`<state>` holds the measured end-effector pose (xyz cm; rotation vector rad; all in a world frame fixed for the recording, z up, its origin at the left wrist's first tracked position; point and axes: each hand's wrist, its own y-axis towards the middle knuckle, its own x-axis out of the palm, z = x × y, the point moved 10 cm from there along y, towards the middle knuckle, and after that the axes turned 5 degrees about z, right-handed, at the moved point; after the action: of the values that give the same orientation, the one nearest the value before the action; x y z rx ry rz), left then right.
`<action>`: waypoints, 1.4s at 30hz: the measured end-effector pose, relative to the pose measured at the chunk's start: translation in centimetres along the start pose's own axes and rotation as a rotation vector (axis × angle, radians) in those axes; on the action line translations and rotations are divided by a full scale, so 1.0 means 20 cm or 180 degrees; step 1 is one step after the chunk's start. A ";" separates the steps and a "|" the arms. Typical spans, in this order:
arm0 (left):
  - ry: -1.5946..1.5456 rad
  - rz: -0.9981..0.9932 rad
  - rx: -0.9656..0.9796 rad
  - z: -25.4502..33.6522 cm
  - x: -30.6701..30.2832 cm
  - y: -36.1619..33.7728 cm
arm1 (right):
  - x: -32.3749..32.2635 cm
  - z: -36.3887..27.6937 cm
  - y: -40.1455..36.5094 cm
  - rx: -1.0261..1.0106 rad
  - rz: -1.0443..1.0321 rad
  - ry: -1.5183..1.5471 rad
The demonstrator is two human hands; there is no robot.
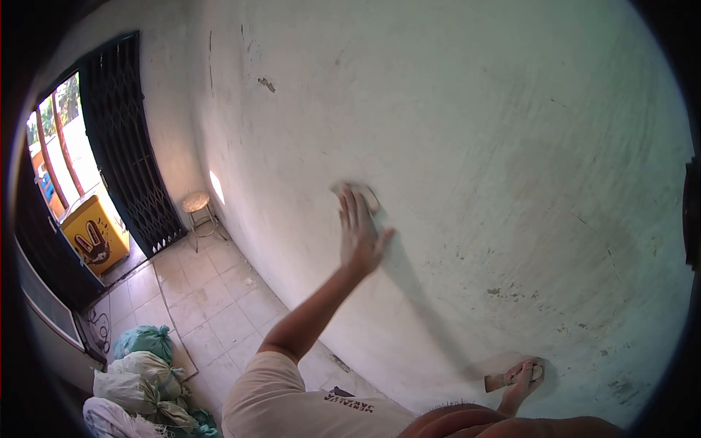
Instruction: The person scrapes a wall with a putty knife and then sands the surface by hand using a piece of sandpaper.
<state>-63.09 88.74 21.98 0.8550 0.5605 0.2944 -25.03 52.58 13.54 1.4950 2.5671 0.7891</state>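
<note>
My left hand [361, 232] lies with its fingers stretched against the wall [453, 182]. Under those fingers is a pale folded sheet [372, 201], pressed to the plaster; it looks like sandpaper, but most of it is covered. Lower down at the right, my right hand [520, 381] is closed around a scraper [498, 382] close to the wall. The scraper's flat blade points left, and the pale end of its handle shows on the other side of the fist.
Scuffs, cracks and a chipped patch [266, 85] mark the wall. A round stool [196, 203] stands in the far corner. Tied sacks [131, 390] sit on the tiled floor [226, 321] at lower left. Beyond the folding gate [124, 139] stands a yellow box [95, 233].
</note>
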 end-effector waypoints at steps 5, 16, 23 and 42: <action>0.0447 -0.0432 0.0395 0.04 0.02 -0.04 | -0.05 0.05 0.01 0.0278 0.0212 -0.0024; 0.0261 0.0961 0.0391 0.15 -0.58 1.09 | -0.06 0.07 -0.03 0.0621 0.0756 0.0103; 0.0799 0.0501 0.0945 0.29 -0.44 0.71 | -0.09 0.12 -0.01 0.0355 0.0854 0.0350; 0.0027 -0.0573 0.0422 0.20 -0.01 -0.10 | 0.07 0.08 -0.09 0.0591 0.0691 0.0544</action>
<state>-60.90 84.92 22.55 0.9245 0.6660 0.0975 -26.75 53.58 11.65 1.8634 2.6971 0.7474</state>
